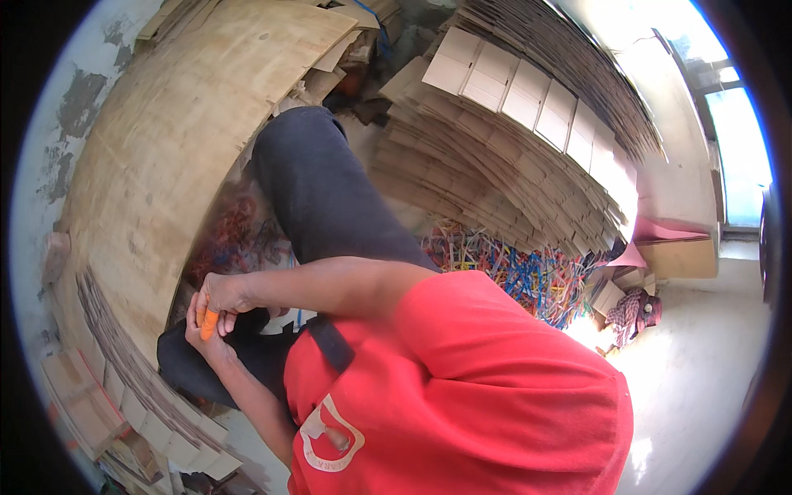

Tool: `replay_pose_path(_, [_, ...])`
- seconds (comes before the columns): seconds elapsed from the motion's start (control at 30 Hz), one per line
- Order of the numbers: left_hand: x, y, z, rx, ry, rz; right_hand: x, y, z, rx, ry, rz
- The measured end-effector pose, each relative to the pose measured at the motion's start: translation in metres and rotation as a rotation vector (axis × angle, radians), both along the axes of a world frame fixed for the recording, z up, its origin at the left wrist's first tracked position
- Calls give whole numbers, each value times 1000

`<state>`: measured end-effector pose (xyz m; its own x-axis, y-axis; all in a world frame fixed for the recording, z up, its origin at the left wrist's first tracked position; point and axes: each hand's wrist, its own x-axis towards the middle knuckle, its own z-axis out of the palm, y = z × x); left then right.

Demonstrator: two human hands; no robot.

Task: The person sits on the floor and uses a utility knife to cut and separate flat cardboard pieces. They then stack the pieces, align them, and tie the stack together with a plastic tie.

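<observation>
In the head view, the landmark is a large, pale, flat wooden board (165,140). Just beside its near right edge, the person's bare right hand (231,292) and bare left hand (203,340) meet, fingers bent and drawn close together. An orange, tube-shaped finger cover (209,322) shows where they touch, also just beside the board's edge; I cannot tell which hand wears it, nor whether anything small is pinched between the fingers. A trouser leg in dark fabric (330,190) stretches along the board's right side, and a red short-sleeved fabric shirt (478,379) lies to the board's lower right. Well to the right of the board rise layered stacks of flat brown cardboard (495,173), with a heap of multicoloured narrow strips (528,276) beneath them. Below the board's lower end lean more brown cardboard sheets (148,396).
</observation>
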<state>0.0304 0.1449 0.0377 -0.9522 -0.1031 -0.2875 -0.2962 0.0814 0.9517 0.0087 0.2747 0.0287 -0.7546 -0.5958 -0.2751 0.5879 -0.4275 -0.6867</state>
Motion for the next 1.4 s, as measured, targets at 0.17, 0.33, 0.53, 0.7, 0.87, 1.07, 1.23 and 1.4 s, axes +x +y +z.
replay_pose_path(0.17, [10,-18,-18,78,53,40,8,4,8,-9,-111,-94])
replay_pose_path(0.33, [26,-21,-19,208,16,76,-8,8,-23,-112,-184,-54])
replay_pose_path(0.53, [10,-19,-8,528,161,238,-26,5,-7,-278,-269,-22])
replay_pose_path(0.7, [15,-7,29,147,376,170,-24,-6,-21,-314,-233,-30])
replay_pose_path(0.87, [35,-3,9,-653,795,230,-12,-2,-57,-503,-320,152])
replay_pose_path(1.07, [51,18,3,-803,821,124,2,4,-41,41,-62,95])
replay_pose_path(1.23, [50,-3,15,-303,840,352,-8,1,-23,-58,-304,15])
replay_pose_path(1.4, [51,-36,25,79,547,60,1,-9,6,-383,-371,331])
